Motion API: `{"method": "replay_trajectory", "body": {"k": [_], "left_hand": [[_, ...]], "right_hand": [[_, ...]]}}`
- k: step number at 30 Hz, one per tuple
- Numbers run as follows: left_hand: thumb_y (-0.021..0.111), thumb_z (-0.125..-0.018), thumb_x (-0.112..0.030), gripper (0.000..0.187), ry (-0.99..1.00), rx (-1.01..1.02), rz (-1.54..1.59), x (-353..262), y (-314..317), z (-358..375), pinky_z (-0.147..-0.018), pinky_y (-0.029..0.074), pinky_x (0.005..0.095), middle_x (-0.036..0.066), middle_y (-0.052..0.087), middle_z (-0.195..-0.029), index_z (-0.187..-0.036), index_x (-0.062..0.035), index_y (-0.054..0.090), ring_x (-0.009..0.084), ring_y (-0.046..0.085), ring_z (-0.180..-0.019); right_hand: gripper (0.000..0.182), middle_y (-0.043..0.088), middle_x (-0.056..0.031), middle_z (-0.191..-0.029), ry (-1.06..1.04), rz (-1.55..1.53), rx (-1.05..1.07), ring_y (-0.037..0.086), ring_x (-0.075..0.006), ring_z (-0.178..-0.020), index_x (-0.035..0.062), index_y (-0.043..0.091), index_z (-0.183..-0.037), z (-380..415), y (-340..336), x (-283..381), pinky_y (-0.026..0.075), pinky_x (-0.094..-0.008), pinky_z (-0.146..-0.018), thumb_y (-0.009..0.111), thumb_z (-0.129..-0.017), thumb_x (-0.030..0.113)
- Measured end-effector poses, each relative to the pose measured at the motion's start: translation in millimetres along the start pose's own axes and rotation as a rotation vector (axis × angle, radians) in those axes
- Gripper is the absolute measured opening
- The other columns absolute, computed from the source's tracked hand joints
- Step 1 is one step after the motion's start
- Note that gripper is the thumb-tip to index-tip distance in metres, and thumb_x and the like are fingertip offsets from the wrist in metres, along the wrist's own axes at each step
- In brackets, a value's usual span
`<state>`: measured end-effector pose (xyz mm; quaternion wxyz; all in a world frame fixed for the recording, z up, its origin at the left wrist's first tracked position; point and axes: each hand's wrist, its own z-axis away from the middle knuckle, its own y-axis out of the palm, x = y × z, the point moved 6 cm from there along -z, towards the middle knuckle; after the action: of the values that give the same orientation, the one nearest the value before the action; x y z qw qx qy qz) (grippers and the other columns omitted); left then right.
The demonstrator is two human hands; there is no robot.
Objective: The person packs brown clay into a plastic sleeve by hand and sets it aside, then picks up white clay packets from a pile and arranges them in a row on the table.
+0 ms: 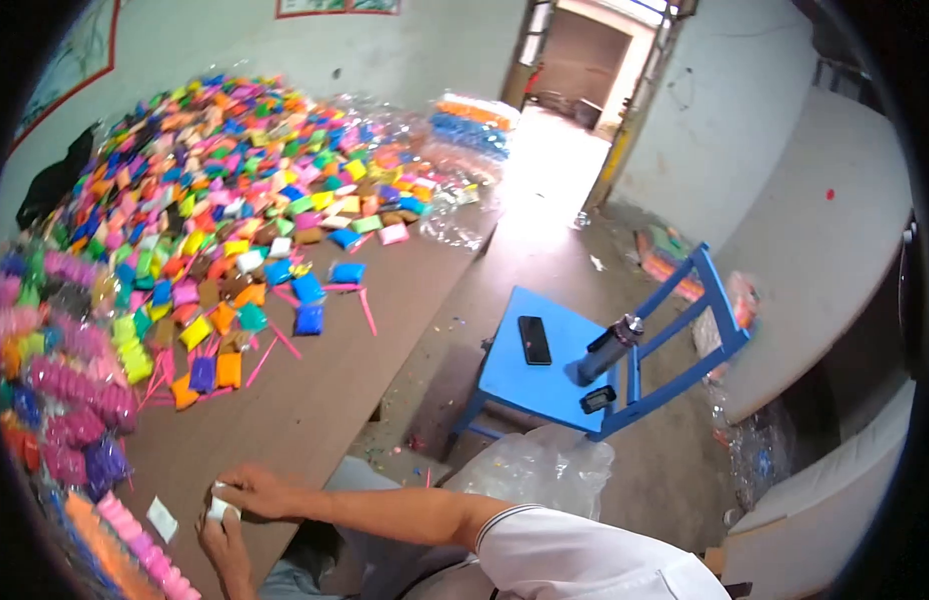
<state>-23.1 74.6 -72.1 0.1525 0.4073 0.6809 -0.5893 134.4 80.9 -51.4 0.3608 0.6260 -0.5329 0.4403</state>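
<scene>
A small white packet is between my two hands, low over the brown table. From the right, my right hand reaches across and grips the packet's upper end, fingers closed. My left hand comes up from below with its fingers closed around the lower part of the same packet. Some finger detail is too small to make out. A flat white piece lies on the table just left of my hands.
A heap of colourful packets covers the far table, with pink plastic sticks among the nearer ones. Bagged bundles line the left edge. A blue chair holds a phone, a bottle and a small black device.
</scene>
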Motion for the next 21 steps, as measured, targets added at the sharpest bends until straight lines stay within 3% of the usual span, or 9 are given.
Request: {"method": "replay_trajectory", "body": {"k": [1,3,6,9,15,18,21], "left_hand": [[0.052,-0.095,-0.028,0.037,0.019,0.008,0.008,0.7,0.5,0.1,-0.085,0.039,0.054,0.029,0.061,-0.096,-0.097,0.0073,0.062,0.0464,0.053,-0.092],[0.046,-0.102,-0.036,0.048,-0.041,0.065,-0.011,6.5,2.3,2.1,-0.084,0.04,0.0469,0.024,0.053,-0.094,-0.101,0.0104,0.056,0.0376,0.052,-0.091],[0.044,-0.103,-0.039,0.05,-0.114,0.072,0.092,5.8,2.9,2.1,-0.084,0.039,0.0476,0.026,0.052,-0.095,-0.104,0.0103,0.055,0.039,0.051,-0.092],[0.042,-0.104,-0.041,0.053,-0.029,0.035,0.023,16.3,3.7,-0.3,-0.083,0.04,0.0469,0.026,0.052,-0.096,-0.105,0.0105,0.055,0.0397,0.051,-0.092],[0.04,-0.104,-0.04,0.053,-0.09,0.026,0.062,20.8,4.1,0.5,-0.083,0.039,0.0472,0.027,0.052,-0.099,-0.105,0.0109,0.054,0.04,0.051,-0.091],[0.04,-0.104,-0.039,0.052,-0.036,-0.037,0.06,34.4,7.3,0.3,-0.081,0.04,0.0466,0.027,0.052,-0.096,-0.102,0.0107,0.054,0.0391,0.051,-0.09],[0.042,-0.104,-0.04,0.053,-0.016,0.039,0.014,21.5,4.5,0.2,-0.079,0.04,0.0457,0.026,0.053,-0.09,-0.096,0.0111,0.055,0.0396,0.051,-0.089]], "right_hand": [[0.034,0.054,-0.0102,-0.067,0.043,0.004,-0.006,0.048,-0.0135,-0.067,-0.0022,0.059,-0.085,-0.4,0.7,-4.2,0.044,-0.0353,-0.062,0.052,-0.101,0.026],[0.035,0.053,-0.0093,-0.066,0.086,0.008,-0.024,0.048,-0.0129,-0.066,-0.0022,0.059,-0.083,1.7,-1.3,-3.9,0.044,-0.0349,-0.061,0.052,-0.101,0.027],[0.035,0.056,-0.0086,-0.068,0.096,-0.041,-0.042,0.049,-0.0125,-0.068,-0.0024,0.058,-0.086,5.9,-7.9,17.1,0.044,-0.0342,-0.063,0.051,-0.101,0.028],[0.03,0.058,-0.0069,-0.074,0.011,-0.01,-0.023,0.05,-0.0122,-0.072,-0.0021,0.058,-0.091,1.7,-2.5,13.0,0.045,-0.0329,-0.066,0.053,-0.1,0.026],[0.021,0.06,-0.0045,-0.084,0.086,-0.082,0.015,0.052,-0.0114,-0.081,-0.0006,0.058,-0.097,-2.1,-1.9,-8.3,0.046,-0.0314,-0.073,0.057,-0.098,0.02],[0.022,0.06,-0.0033,-0.085,-0.024,-0.111,0.028,0.052,-0.0103,-0.082,-0.0003,0.058,-0.097,-1.4,-4.6,1.6,0.046,-0.0307,-0.073,0.06,-0.098,0.021],[0.023,0.059,-0.0012,-0.084,0.01,-0.134,0.169,0.052,-0.0094,-0.08,0.0004,0.059,-0.096,-0.5,0.6,-6.0,0.046,-0.0294,-0.072,0.063,-0.096,0.023]]}}
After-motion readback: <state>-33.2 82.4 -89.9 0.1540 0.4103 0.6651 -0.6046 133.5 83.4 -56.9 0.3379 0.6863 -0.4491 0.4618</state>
